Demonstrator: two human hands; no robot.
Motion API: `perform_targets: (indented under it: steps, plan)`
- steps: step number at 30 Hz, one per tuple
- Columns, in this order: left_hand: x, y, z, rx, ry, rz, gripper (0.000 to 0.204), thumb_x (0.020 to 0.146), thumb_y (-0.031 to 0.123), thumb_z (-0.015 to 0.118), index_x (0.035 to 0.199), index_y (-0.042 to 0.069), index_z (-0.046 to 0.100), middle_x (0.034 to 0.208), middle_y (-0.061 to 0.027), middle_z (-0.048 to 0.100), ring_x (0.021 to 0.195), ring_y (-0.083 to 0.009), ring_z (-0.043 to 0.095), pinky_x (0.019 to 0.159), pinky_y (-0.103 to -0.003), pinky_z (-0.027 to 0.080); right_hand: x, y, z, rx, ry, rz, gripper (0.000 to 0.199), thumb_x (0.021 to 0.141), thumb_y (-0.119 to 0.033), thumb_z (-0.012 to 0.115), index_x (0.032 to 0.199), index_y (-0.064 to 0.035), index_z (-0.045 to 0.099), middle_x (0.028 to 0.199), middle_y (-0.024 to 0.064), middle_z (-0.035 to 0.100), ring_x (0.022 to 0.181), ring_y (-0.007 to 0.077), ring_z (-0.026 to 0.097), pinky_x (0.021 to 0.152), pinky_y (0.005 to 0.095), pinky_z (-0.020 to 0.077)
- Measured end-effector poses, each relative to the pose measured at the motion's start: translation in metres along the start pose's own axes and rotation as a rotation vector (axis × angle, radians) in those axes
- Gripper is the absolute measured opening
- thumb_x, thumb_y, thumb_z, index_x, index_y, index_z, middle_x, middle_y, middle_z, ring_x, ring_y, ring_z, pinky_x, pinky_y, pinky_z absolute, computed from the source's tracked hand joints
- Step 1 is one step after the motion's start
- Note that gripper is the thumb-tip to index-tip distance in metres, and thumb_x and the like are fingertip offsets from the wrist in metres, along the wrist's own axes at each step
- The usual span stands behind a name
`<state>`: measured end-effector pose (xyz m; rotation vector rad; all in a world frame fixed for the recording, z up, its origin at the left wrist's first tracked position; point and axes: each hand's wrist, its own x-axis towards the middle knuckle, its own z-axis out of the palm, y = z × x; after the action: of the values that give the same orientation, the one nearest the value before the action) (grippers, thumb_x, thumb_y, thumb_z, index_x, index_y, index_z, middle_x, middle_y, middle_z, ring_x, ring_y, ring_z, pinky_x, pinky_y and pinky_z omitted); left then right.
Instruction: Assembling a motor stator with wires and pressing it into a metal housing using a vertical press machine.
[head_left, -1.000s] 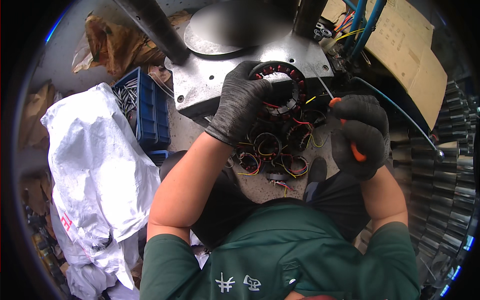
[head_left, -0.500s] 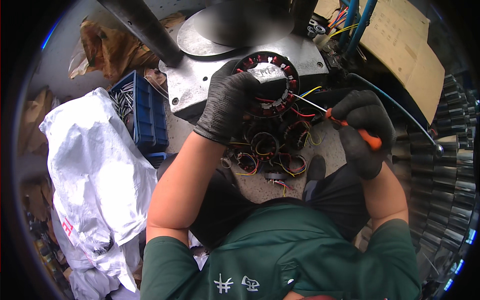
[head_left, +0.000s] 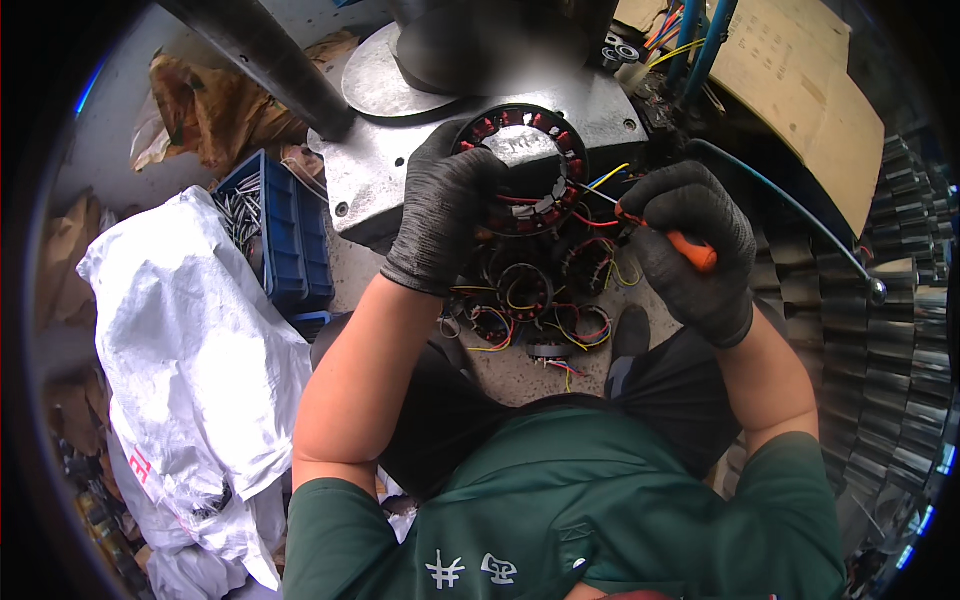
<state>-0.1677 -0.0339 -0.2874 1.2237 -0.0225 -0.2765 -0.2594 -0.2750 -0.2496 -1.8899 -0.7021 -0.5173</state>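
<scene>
My left hand, in a dark knitted glove, grips the left rim of a ring-shaped motor stator with red copper windings along its inside. The ring is held up in front of a metal machine plate. In my gloved right hand is a screwdriver with an orange handle. Its thin shaft points left at the ring's lower right side, and the tip seems to reach the windings; whether it touches I cannot tell. Below the ring, several more stators with coloured wires lie on the floor between my feet.
A silvery machine base with a thick post stands ahead. At left are a blue crate of metal pins and a white sack. Cardboard leans at far right, above stacked metal cylinders. A ball-ended lever juts out there.
My right hand and the screwdriver have moved left, closer to the ring. The stator in my left hand has shifted slightly left, along with most of the view.
</scene>
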Motion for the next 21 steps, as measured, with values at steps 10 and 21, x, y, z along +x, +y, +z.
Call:
perform_targets:
  steps: [10, 21]
  plan:
    - [-0.007, 0.007, 0.003, -0.062, 0.050, -0.022, 0.026, 0.084, 0.006, 0.063, 0.109, 0.004, 0.068, 0.084, -0.0009, 0.062, 0.067, -0.0119, 0.060, 0.059, -0.028, 0.055, -0.009, 0.009, 0.001, 0.127, 0.026, 0.057, 0.025, 0.080, 0.010, 0.070, 0.103, 0.0000, 0.066, 0.113, 0.0173, 0.068, 0.102, 0.0243, 0.069, 0.088, 0.0364, 0.0553]
    - [0.015, -0.026, -0.017, -0.226, -0.075, -0.227, 0.029, 0.081, 0.008, 0.060, 0.108, 0.000, 0.065, 0.084, -0.0095, 0.067, 0.059, -0.0194, 0.063, 0.052, -0.032, 0.057, -0.004, 0.001, -0.005, 0.200, -0.041, -0.029, 0.026, 0.076, 0.007, 0.071, 0.101, -0.0024, 0.065, 0.109, 0.0177, 0.068, 0.096, 0.0267, 0.067, 0.082, 0.0394, 0.0549]
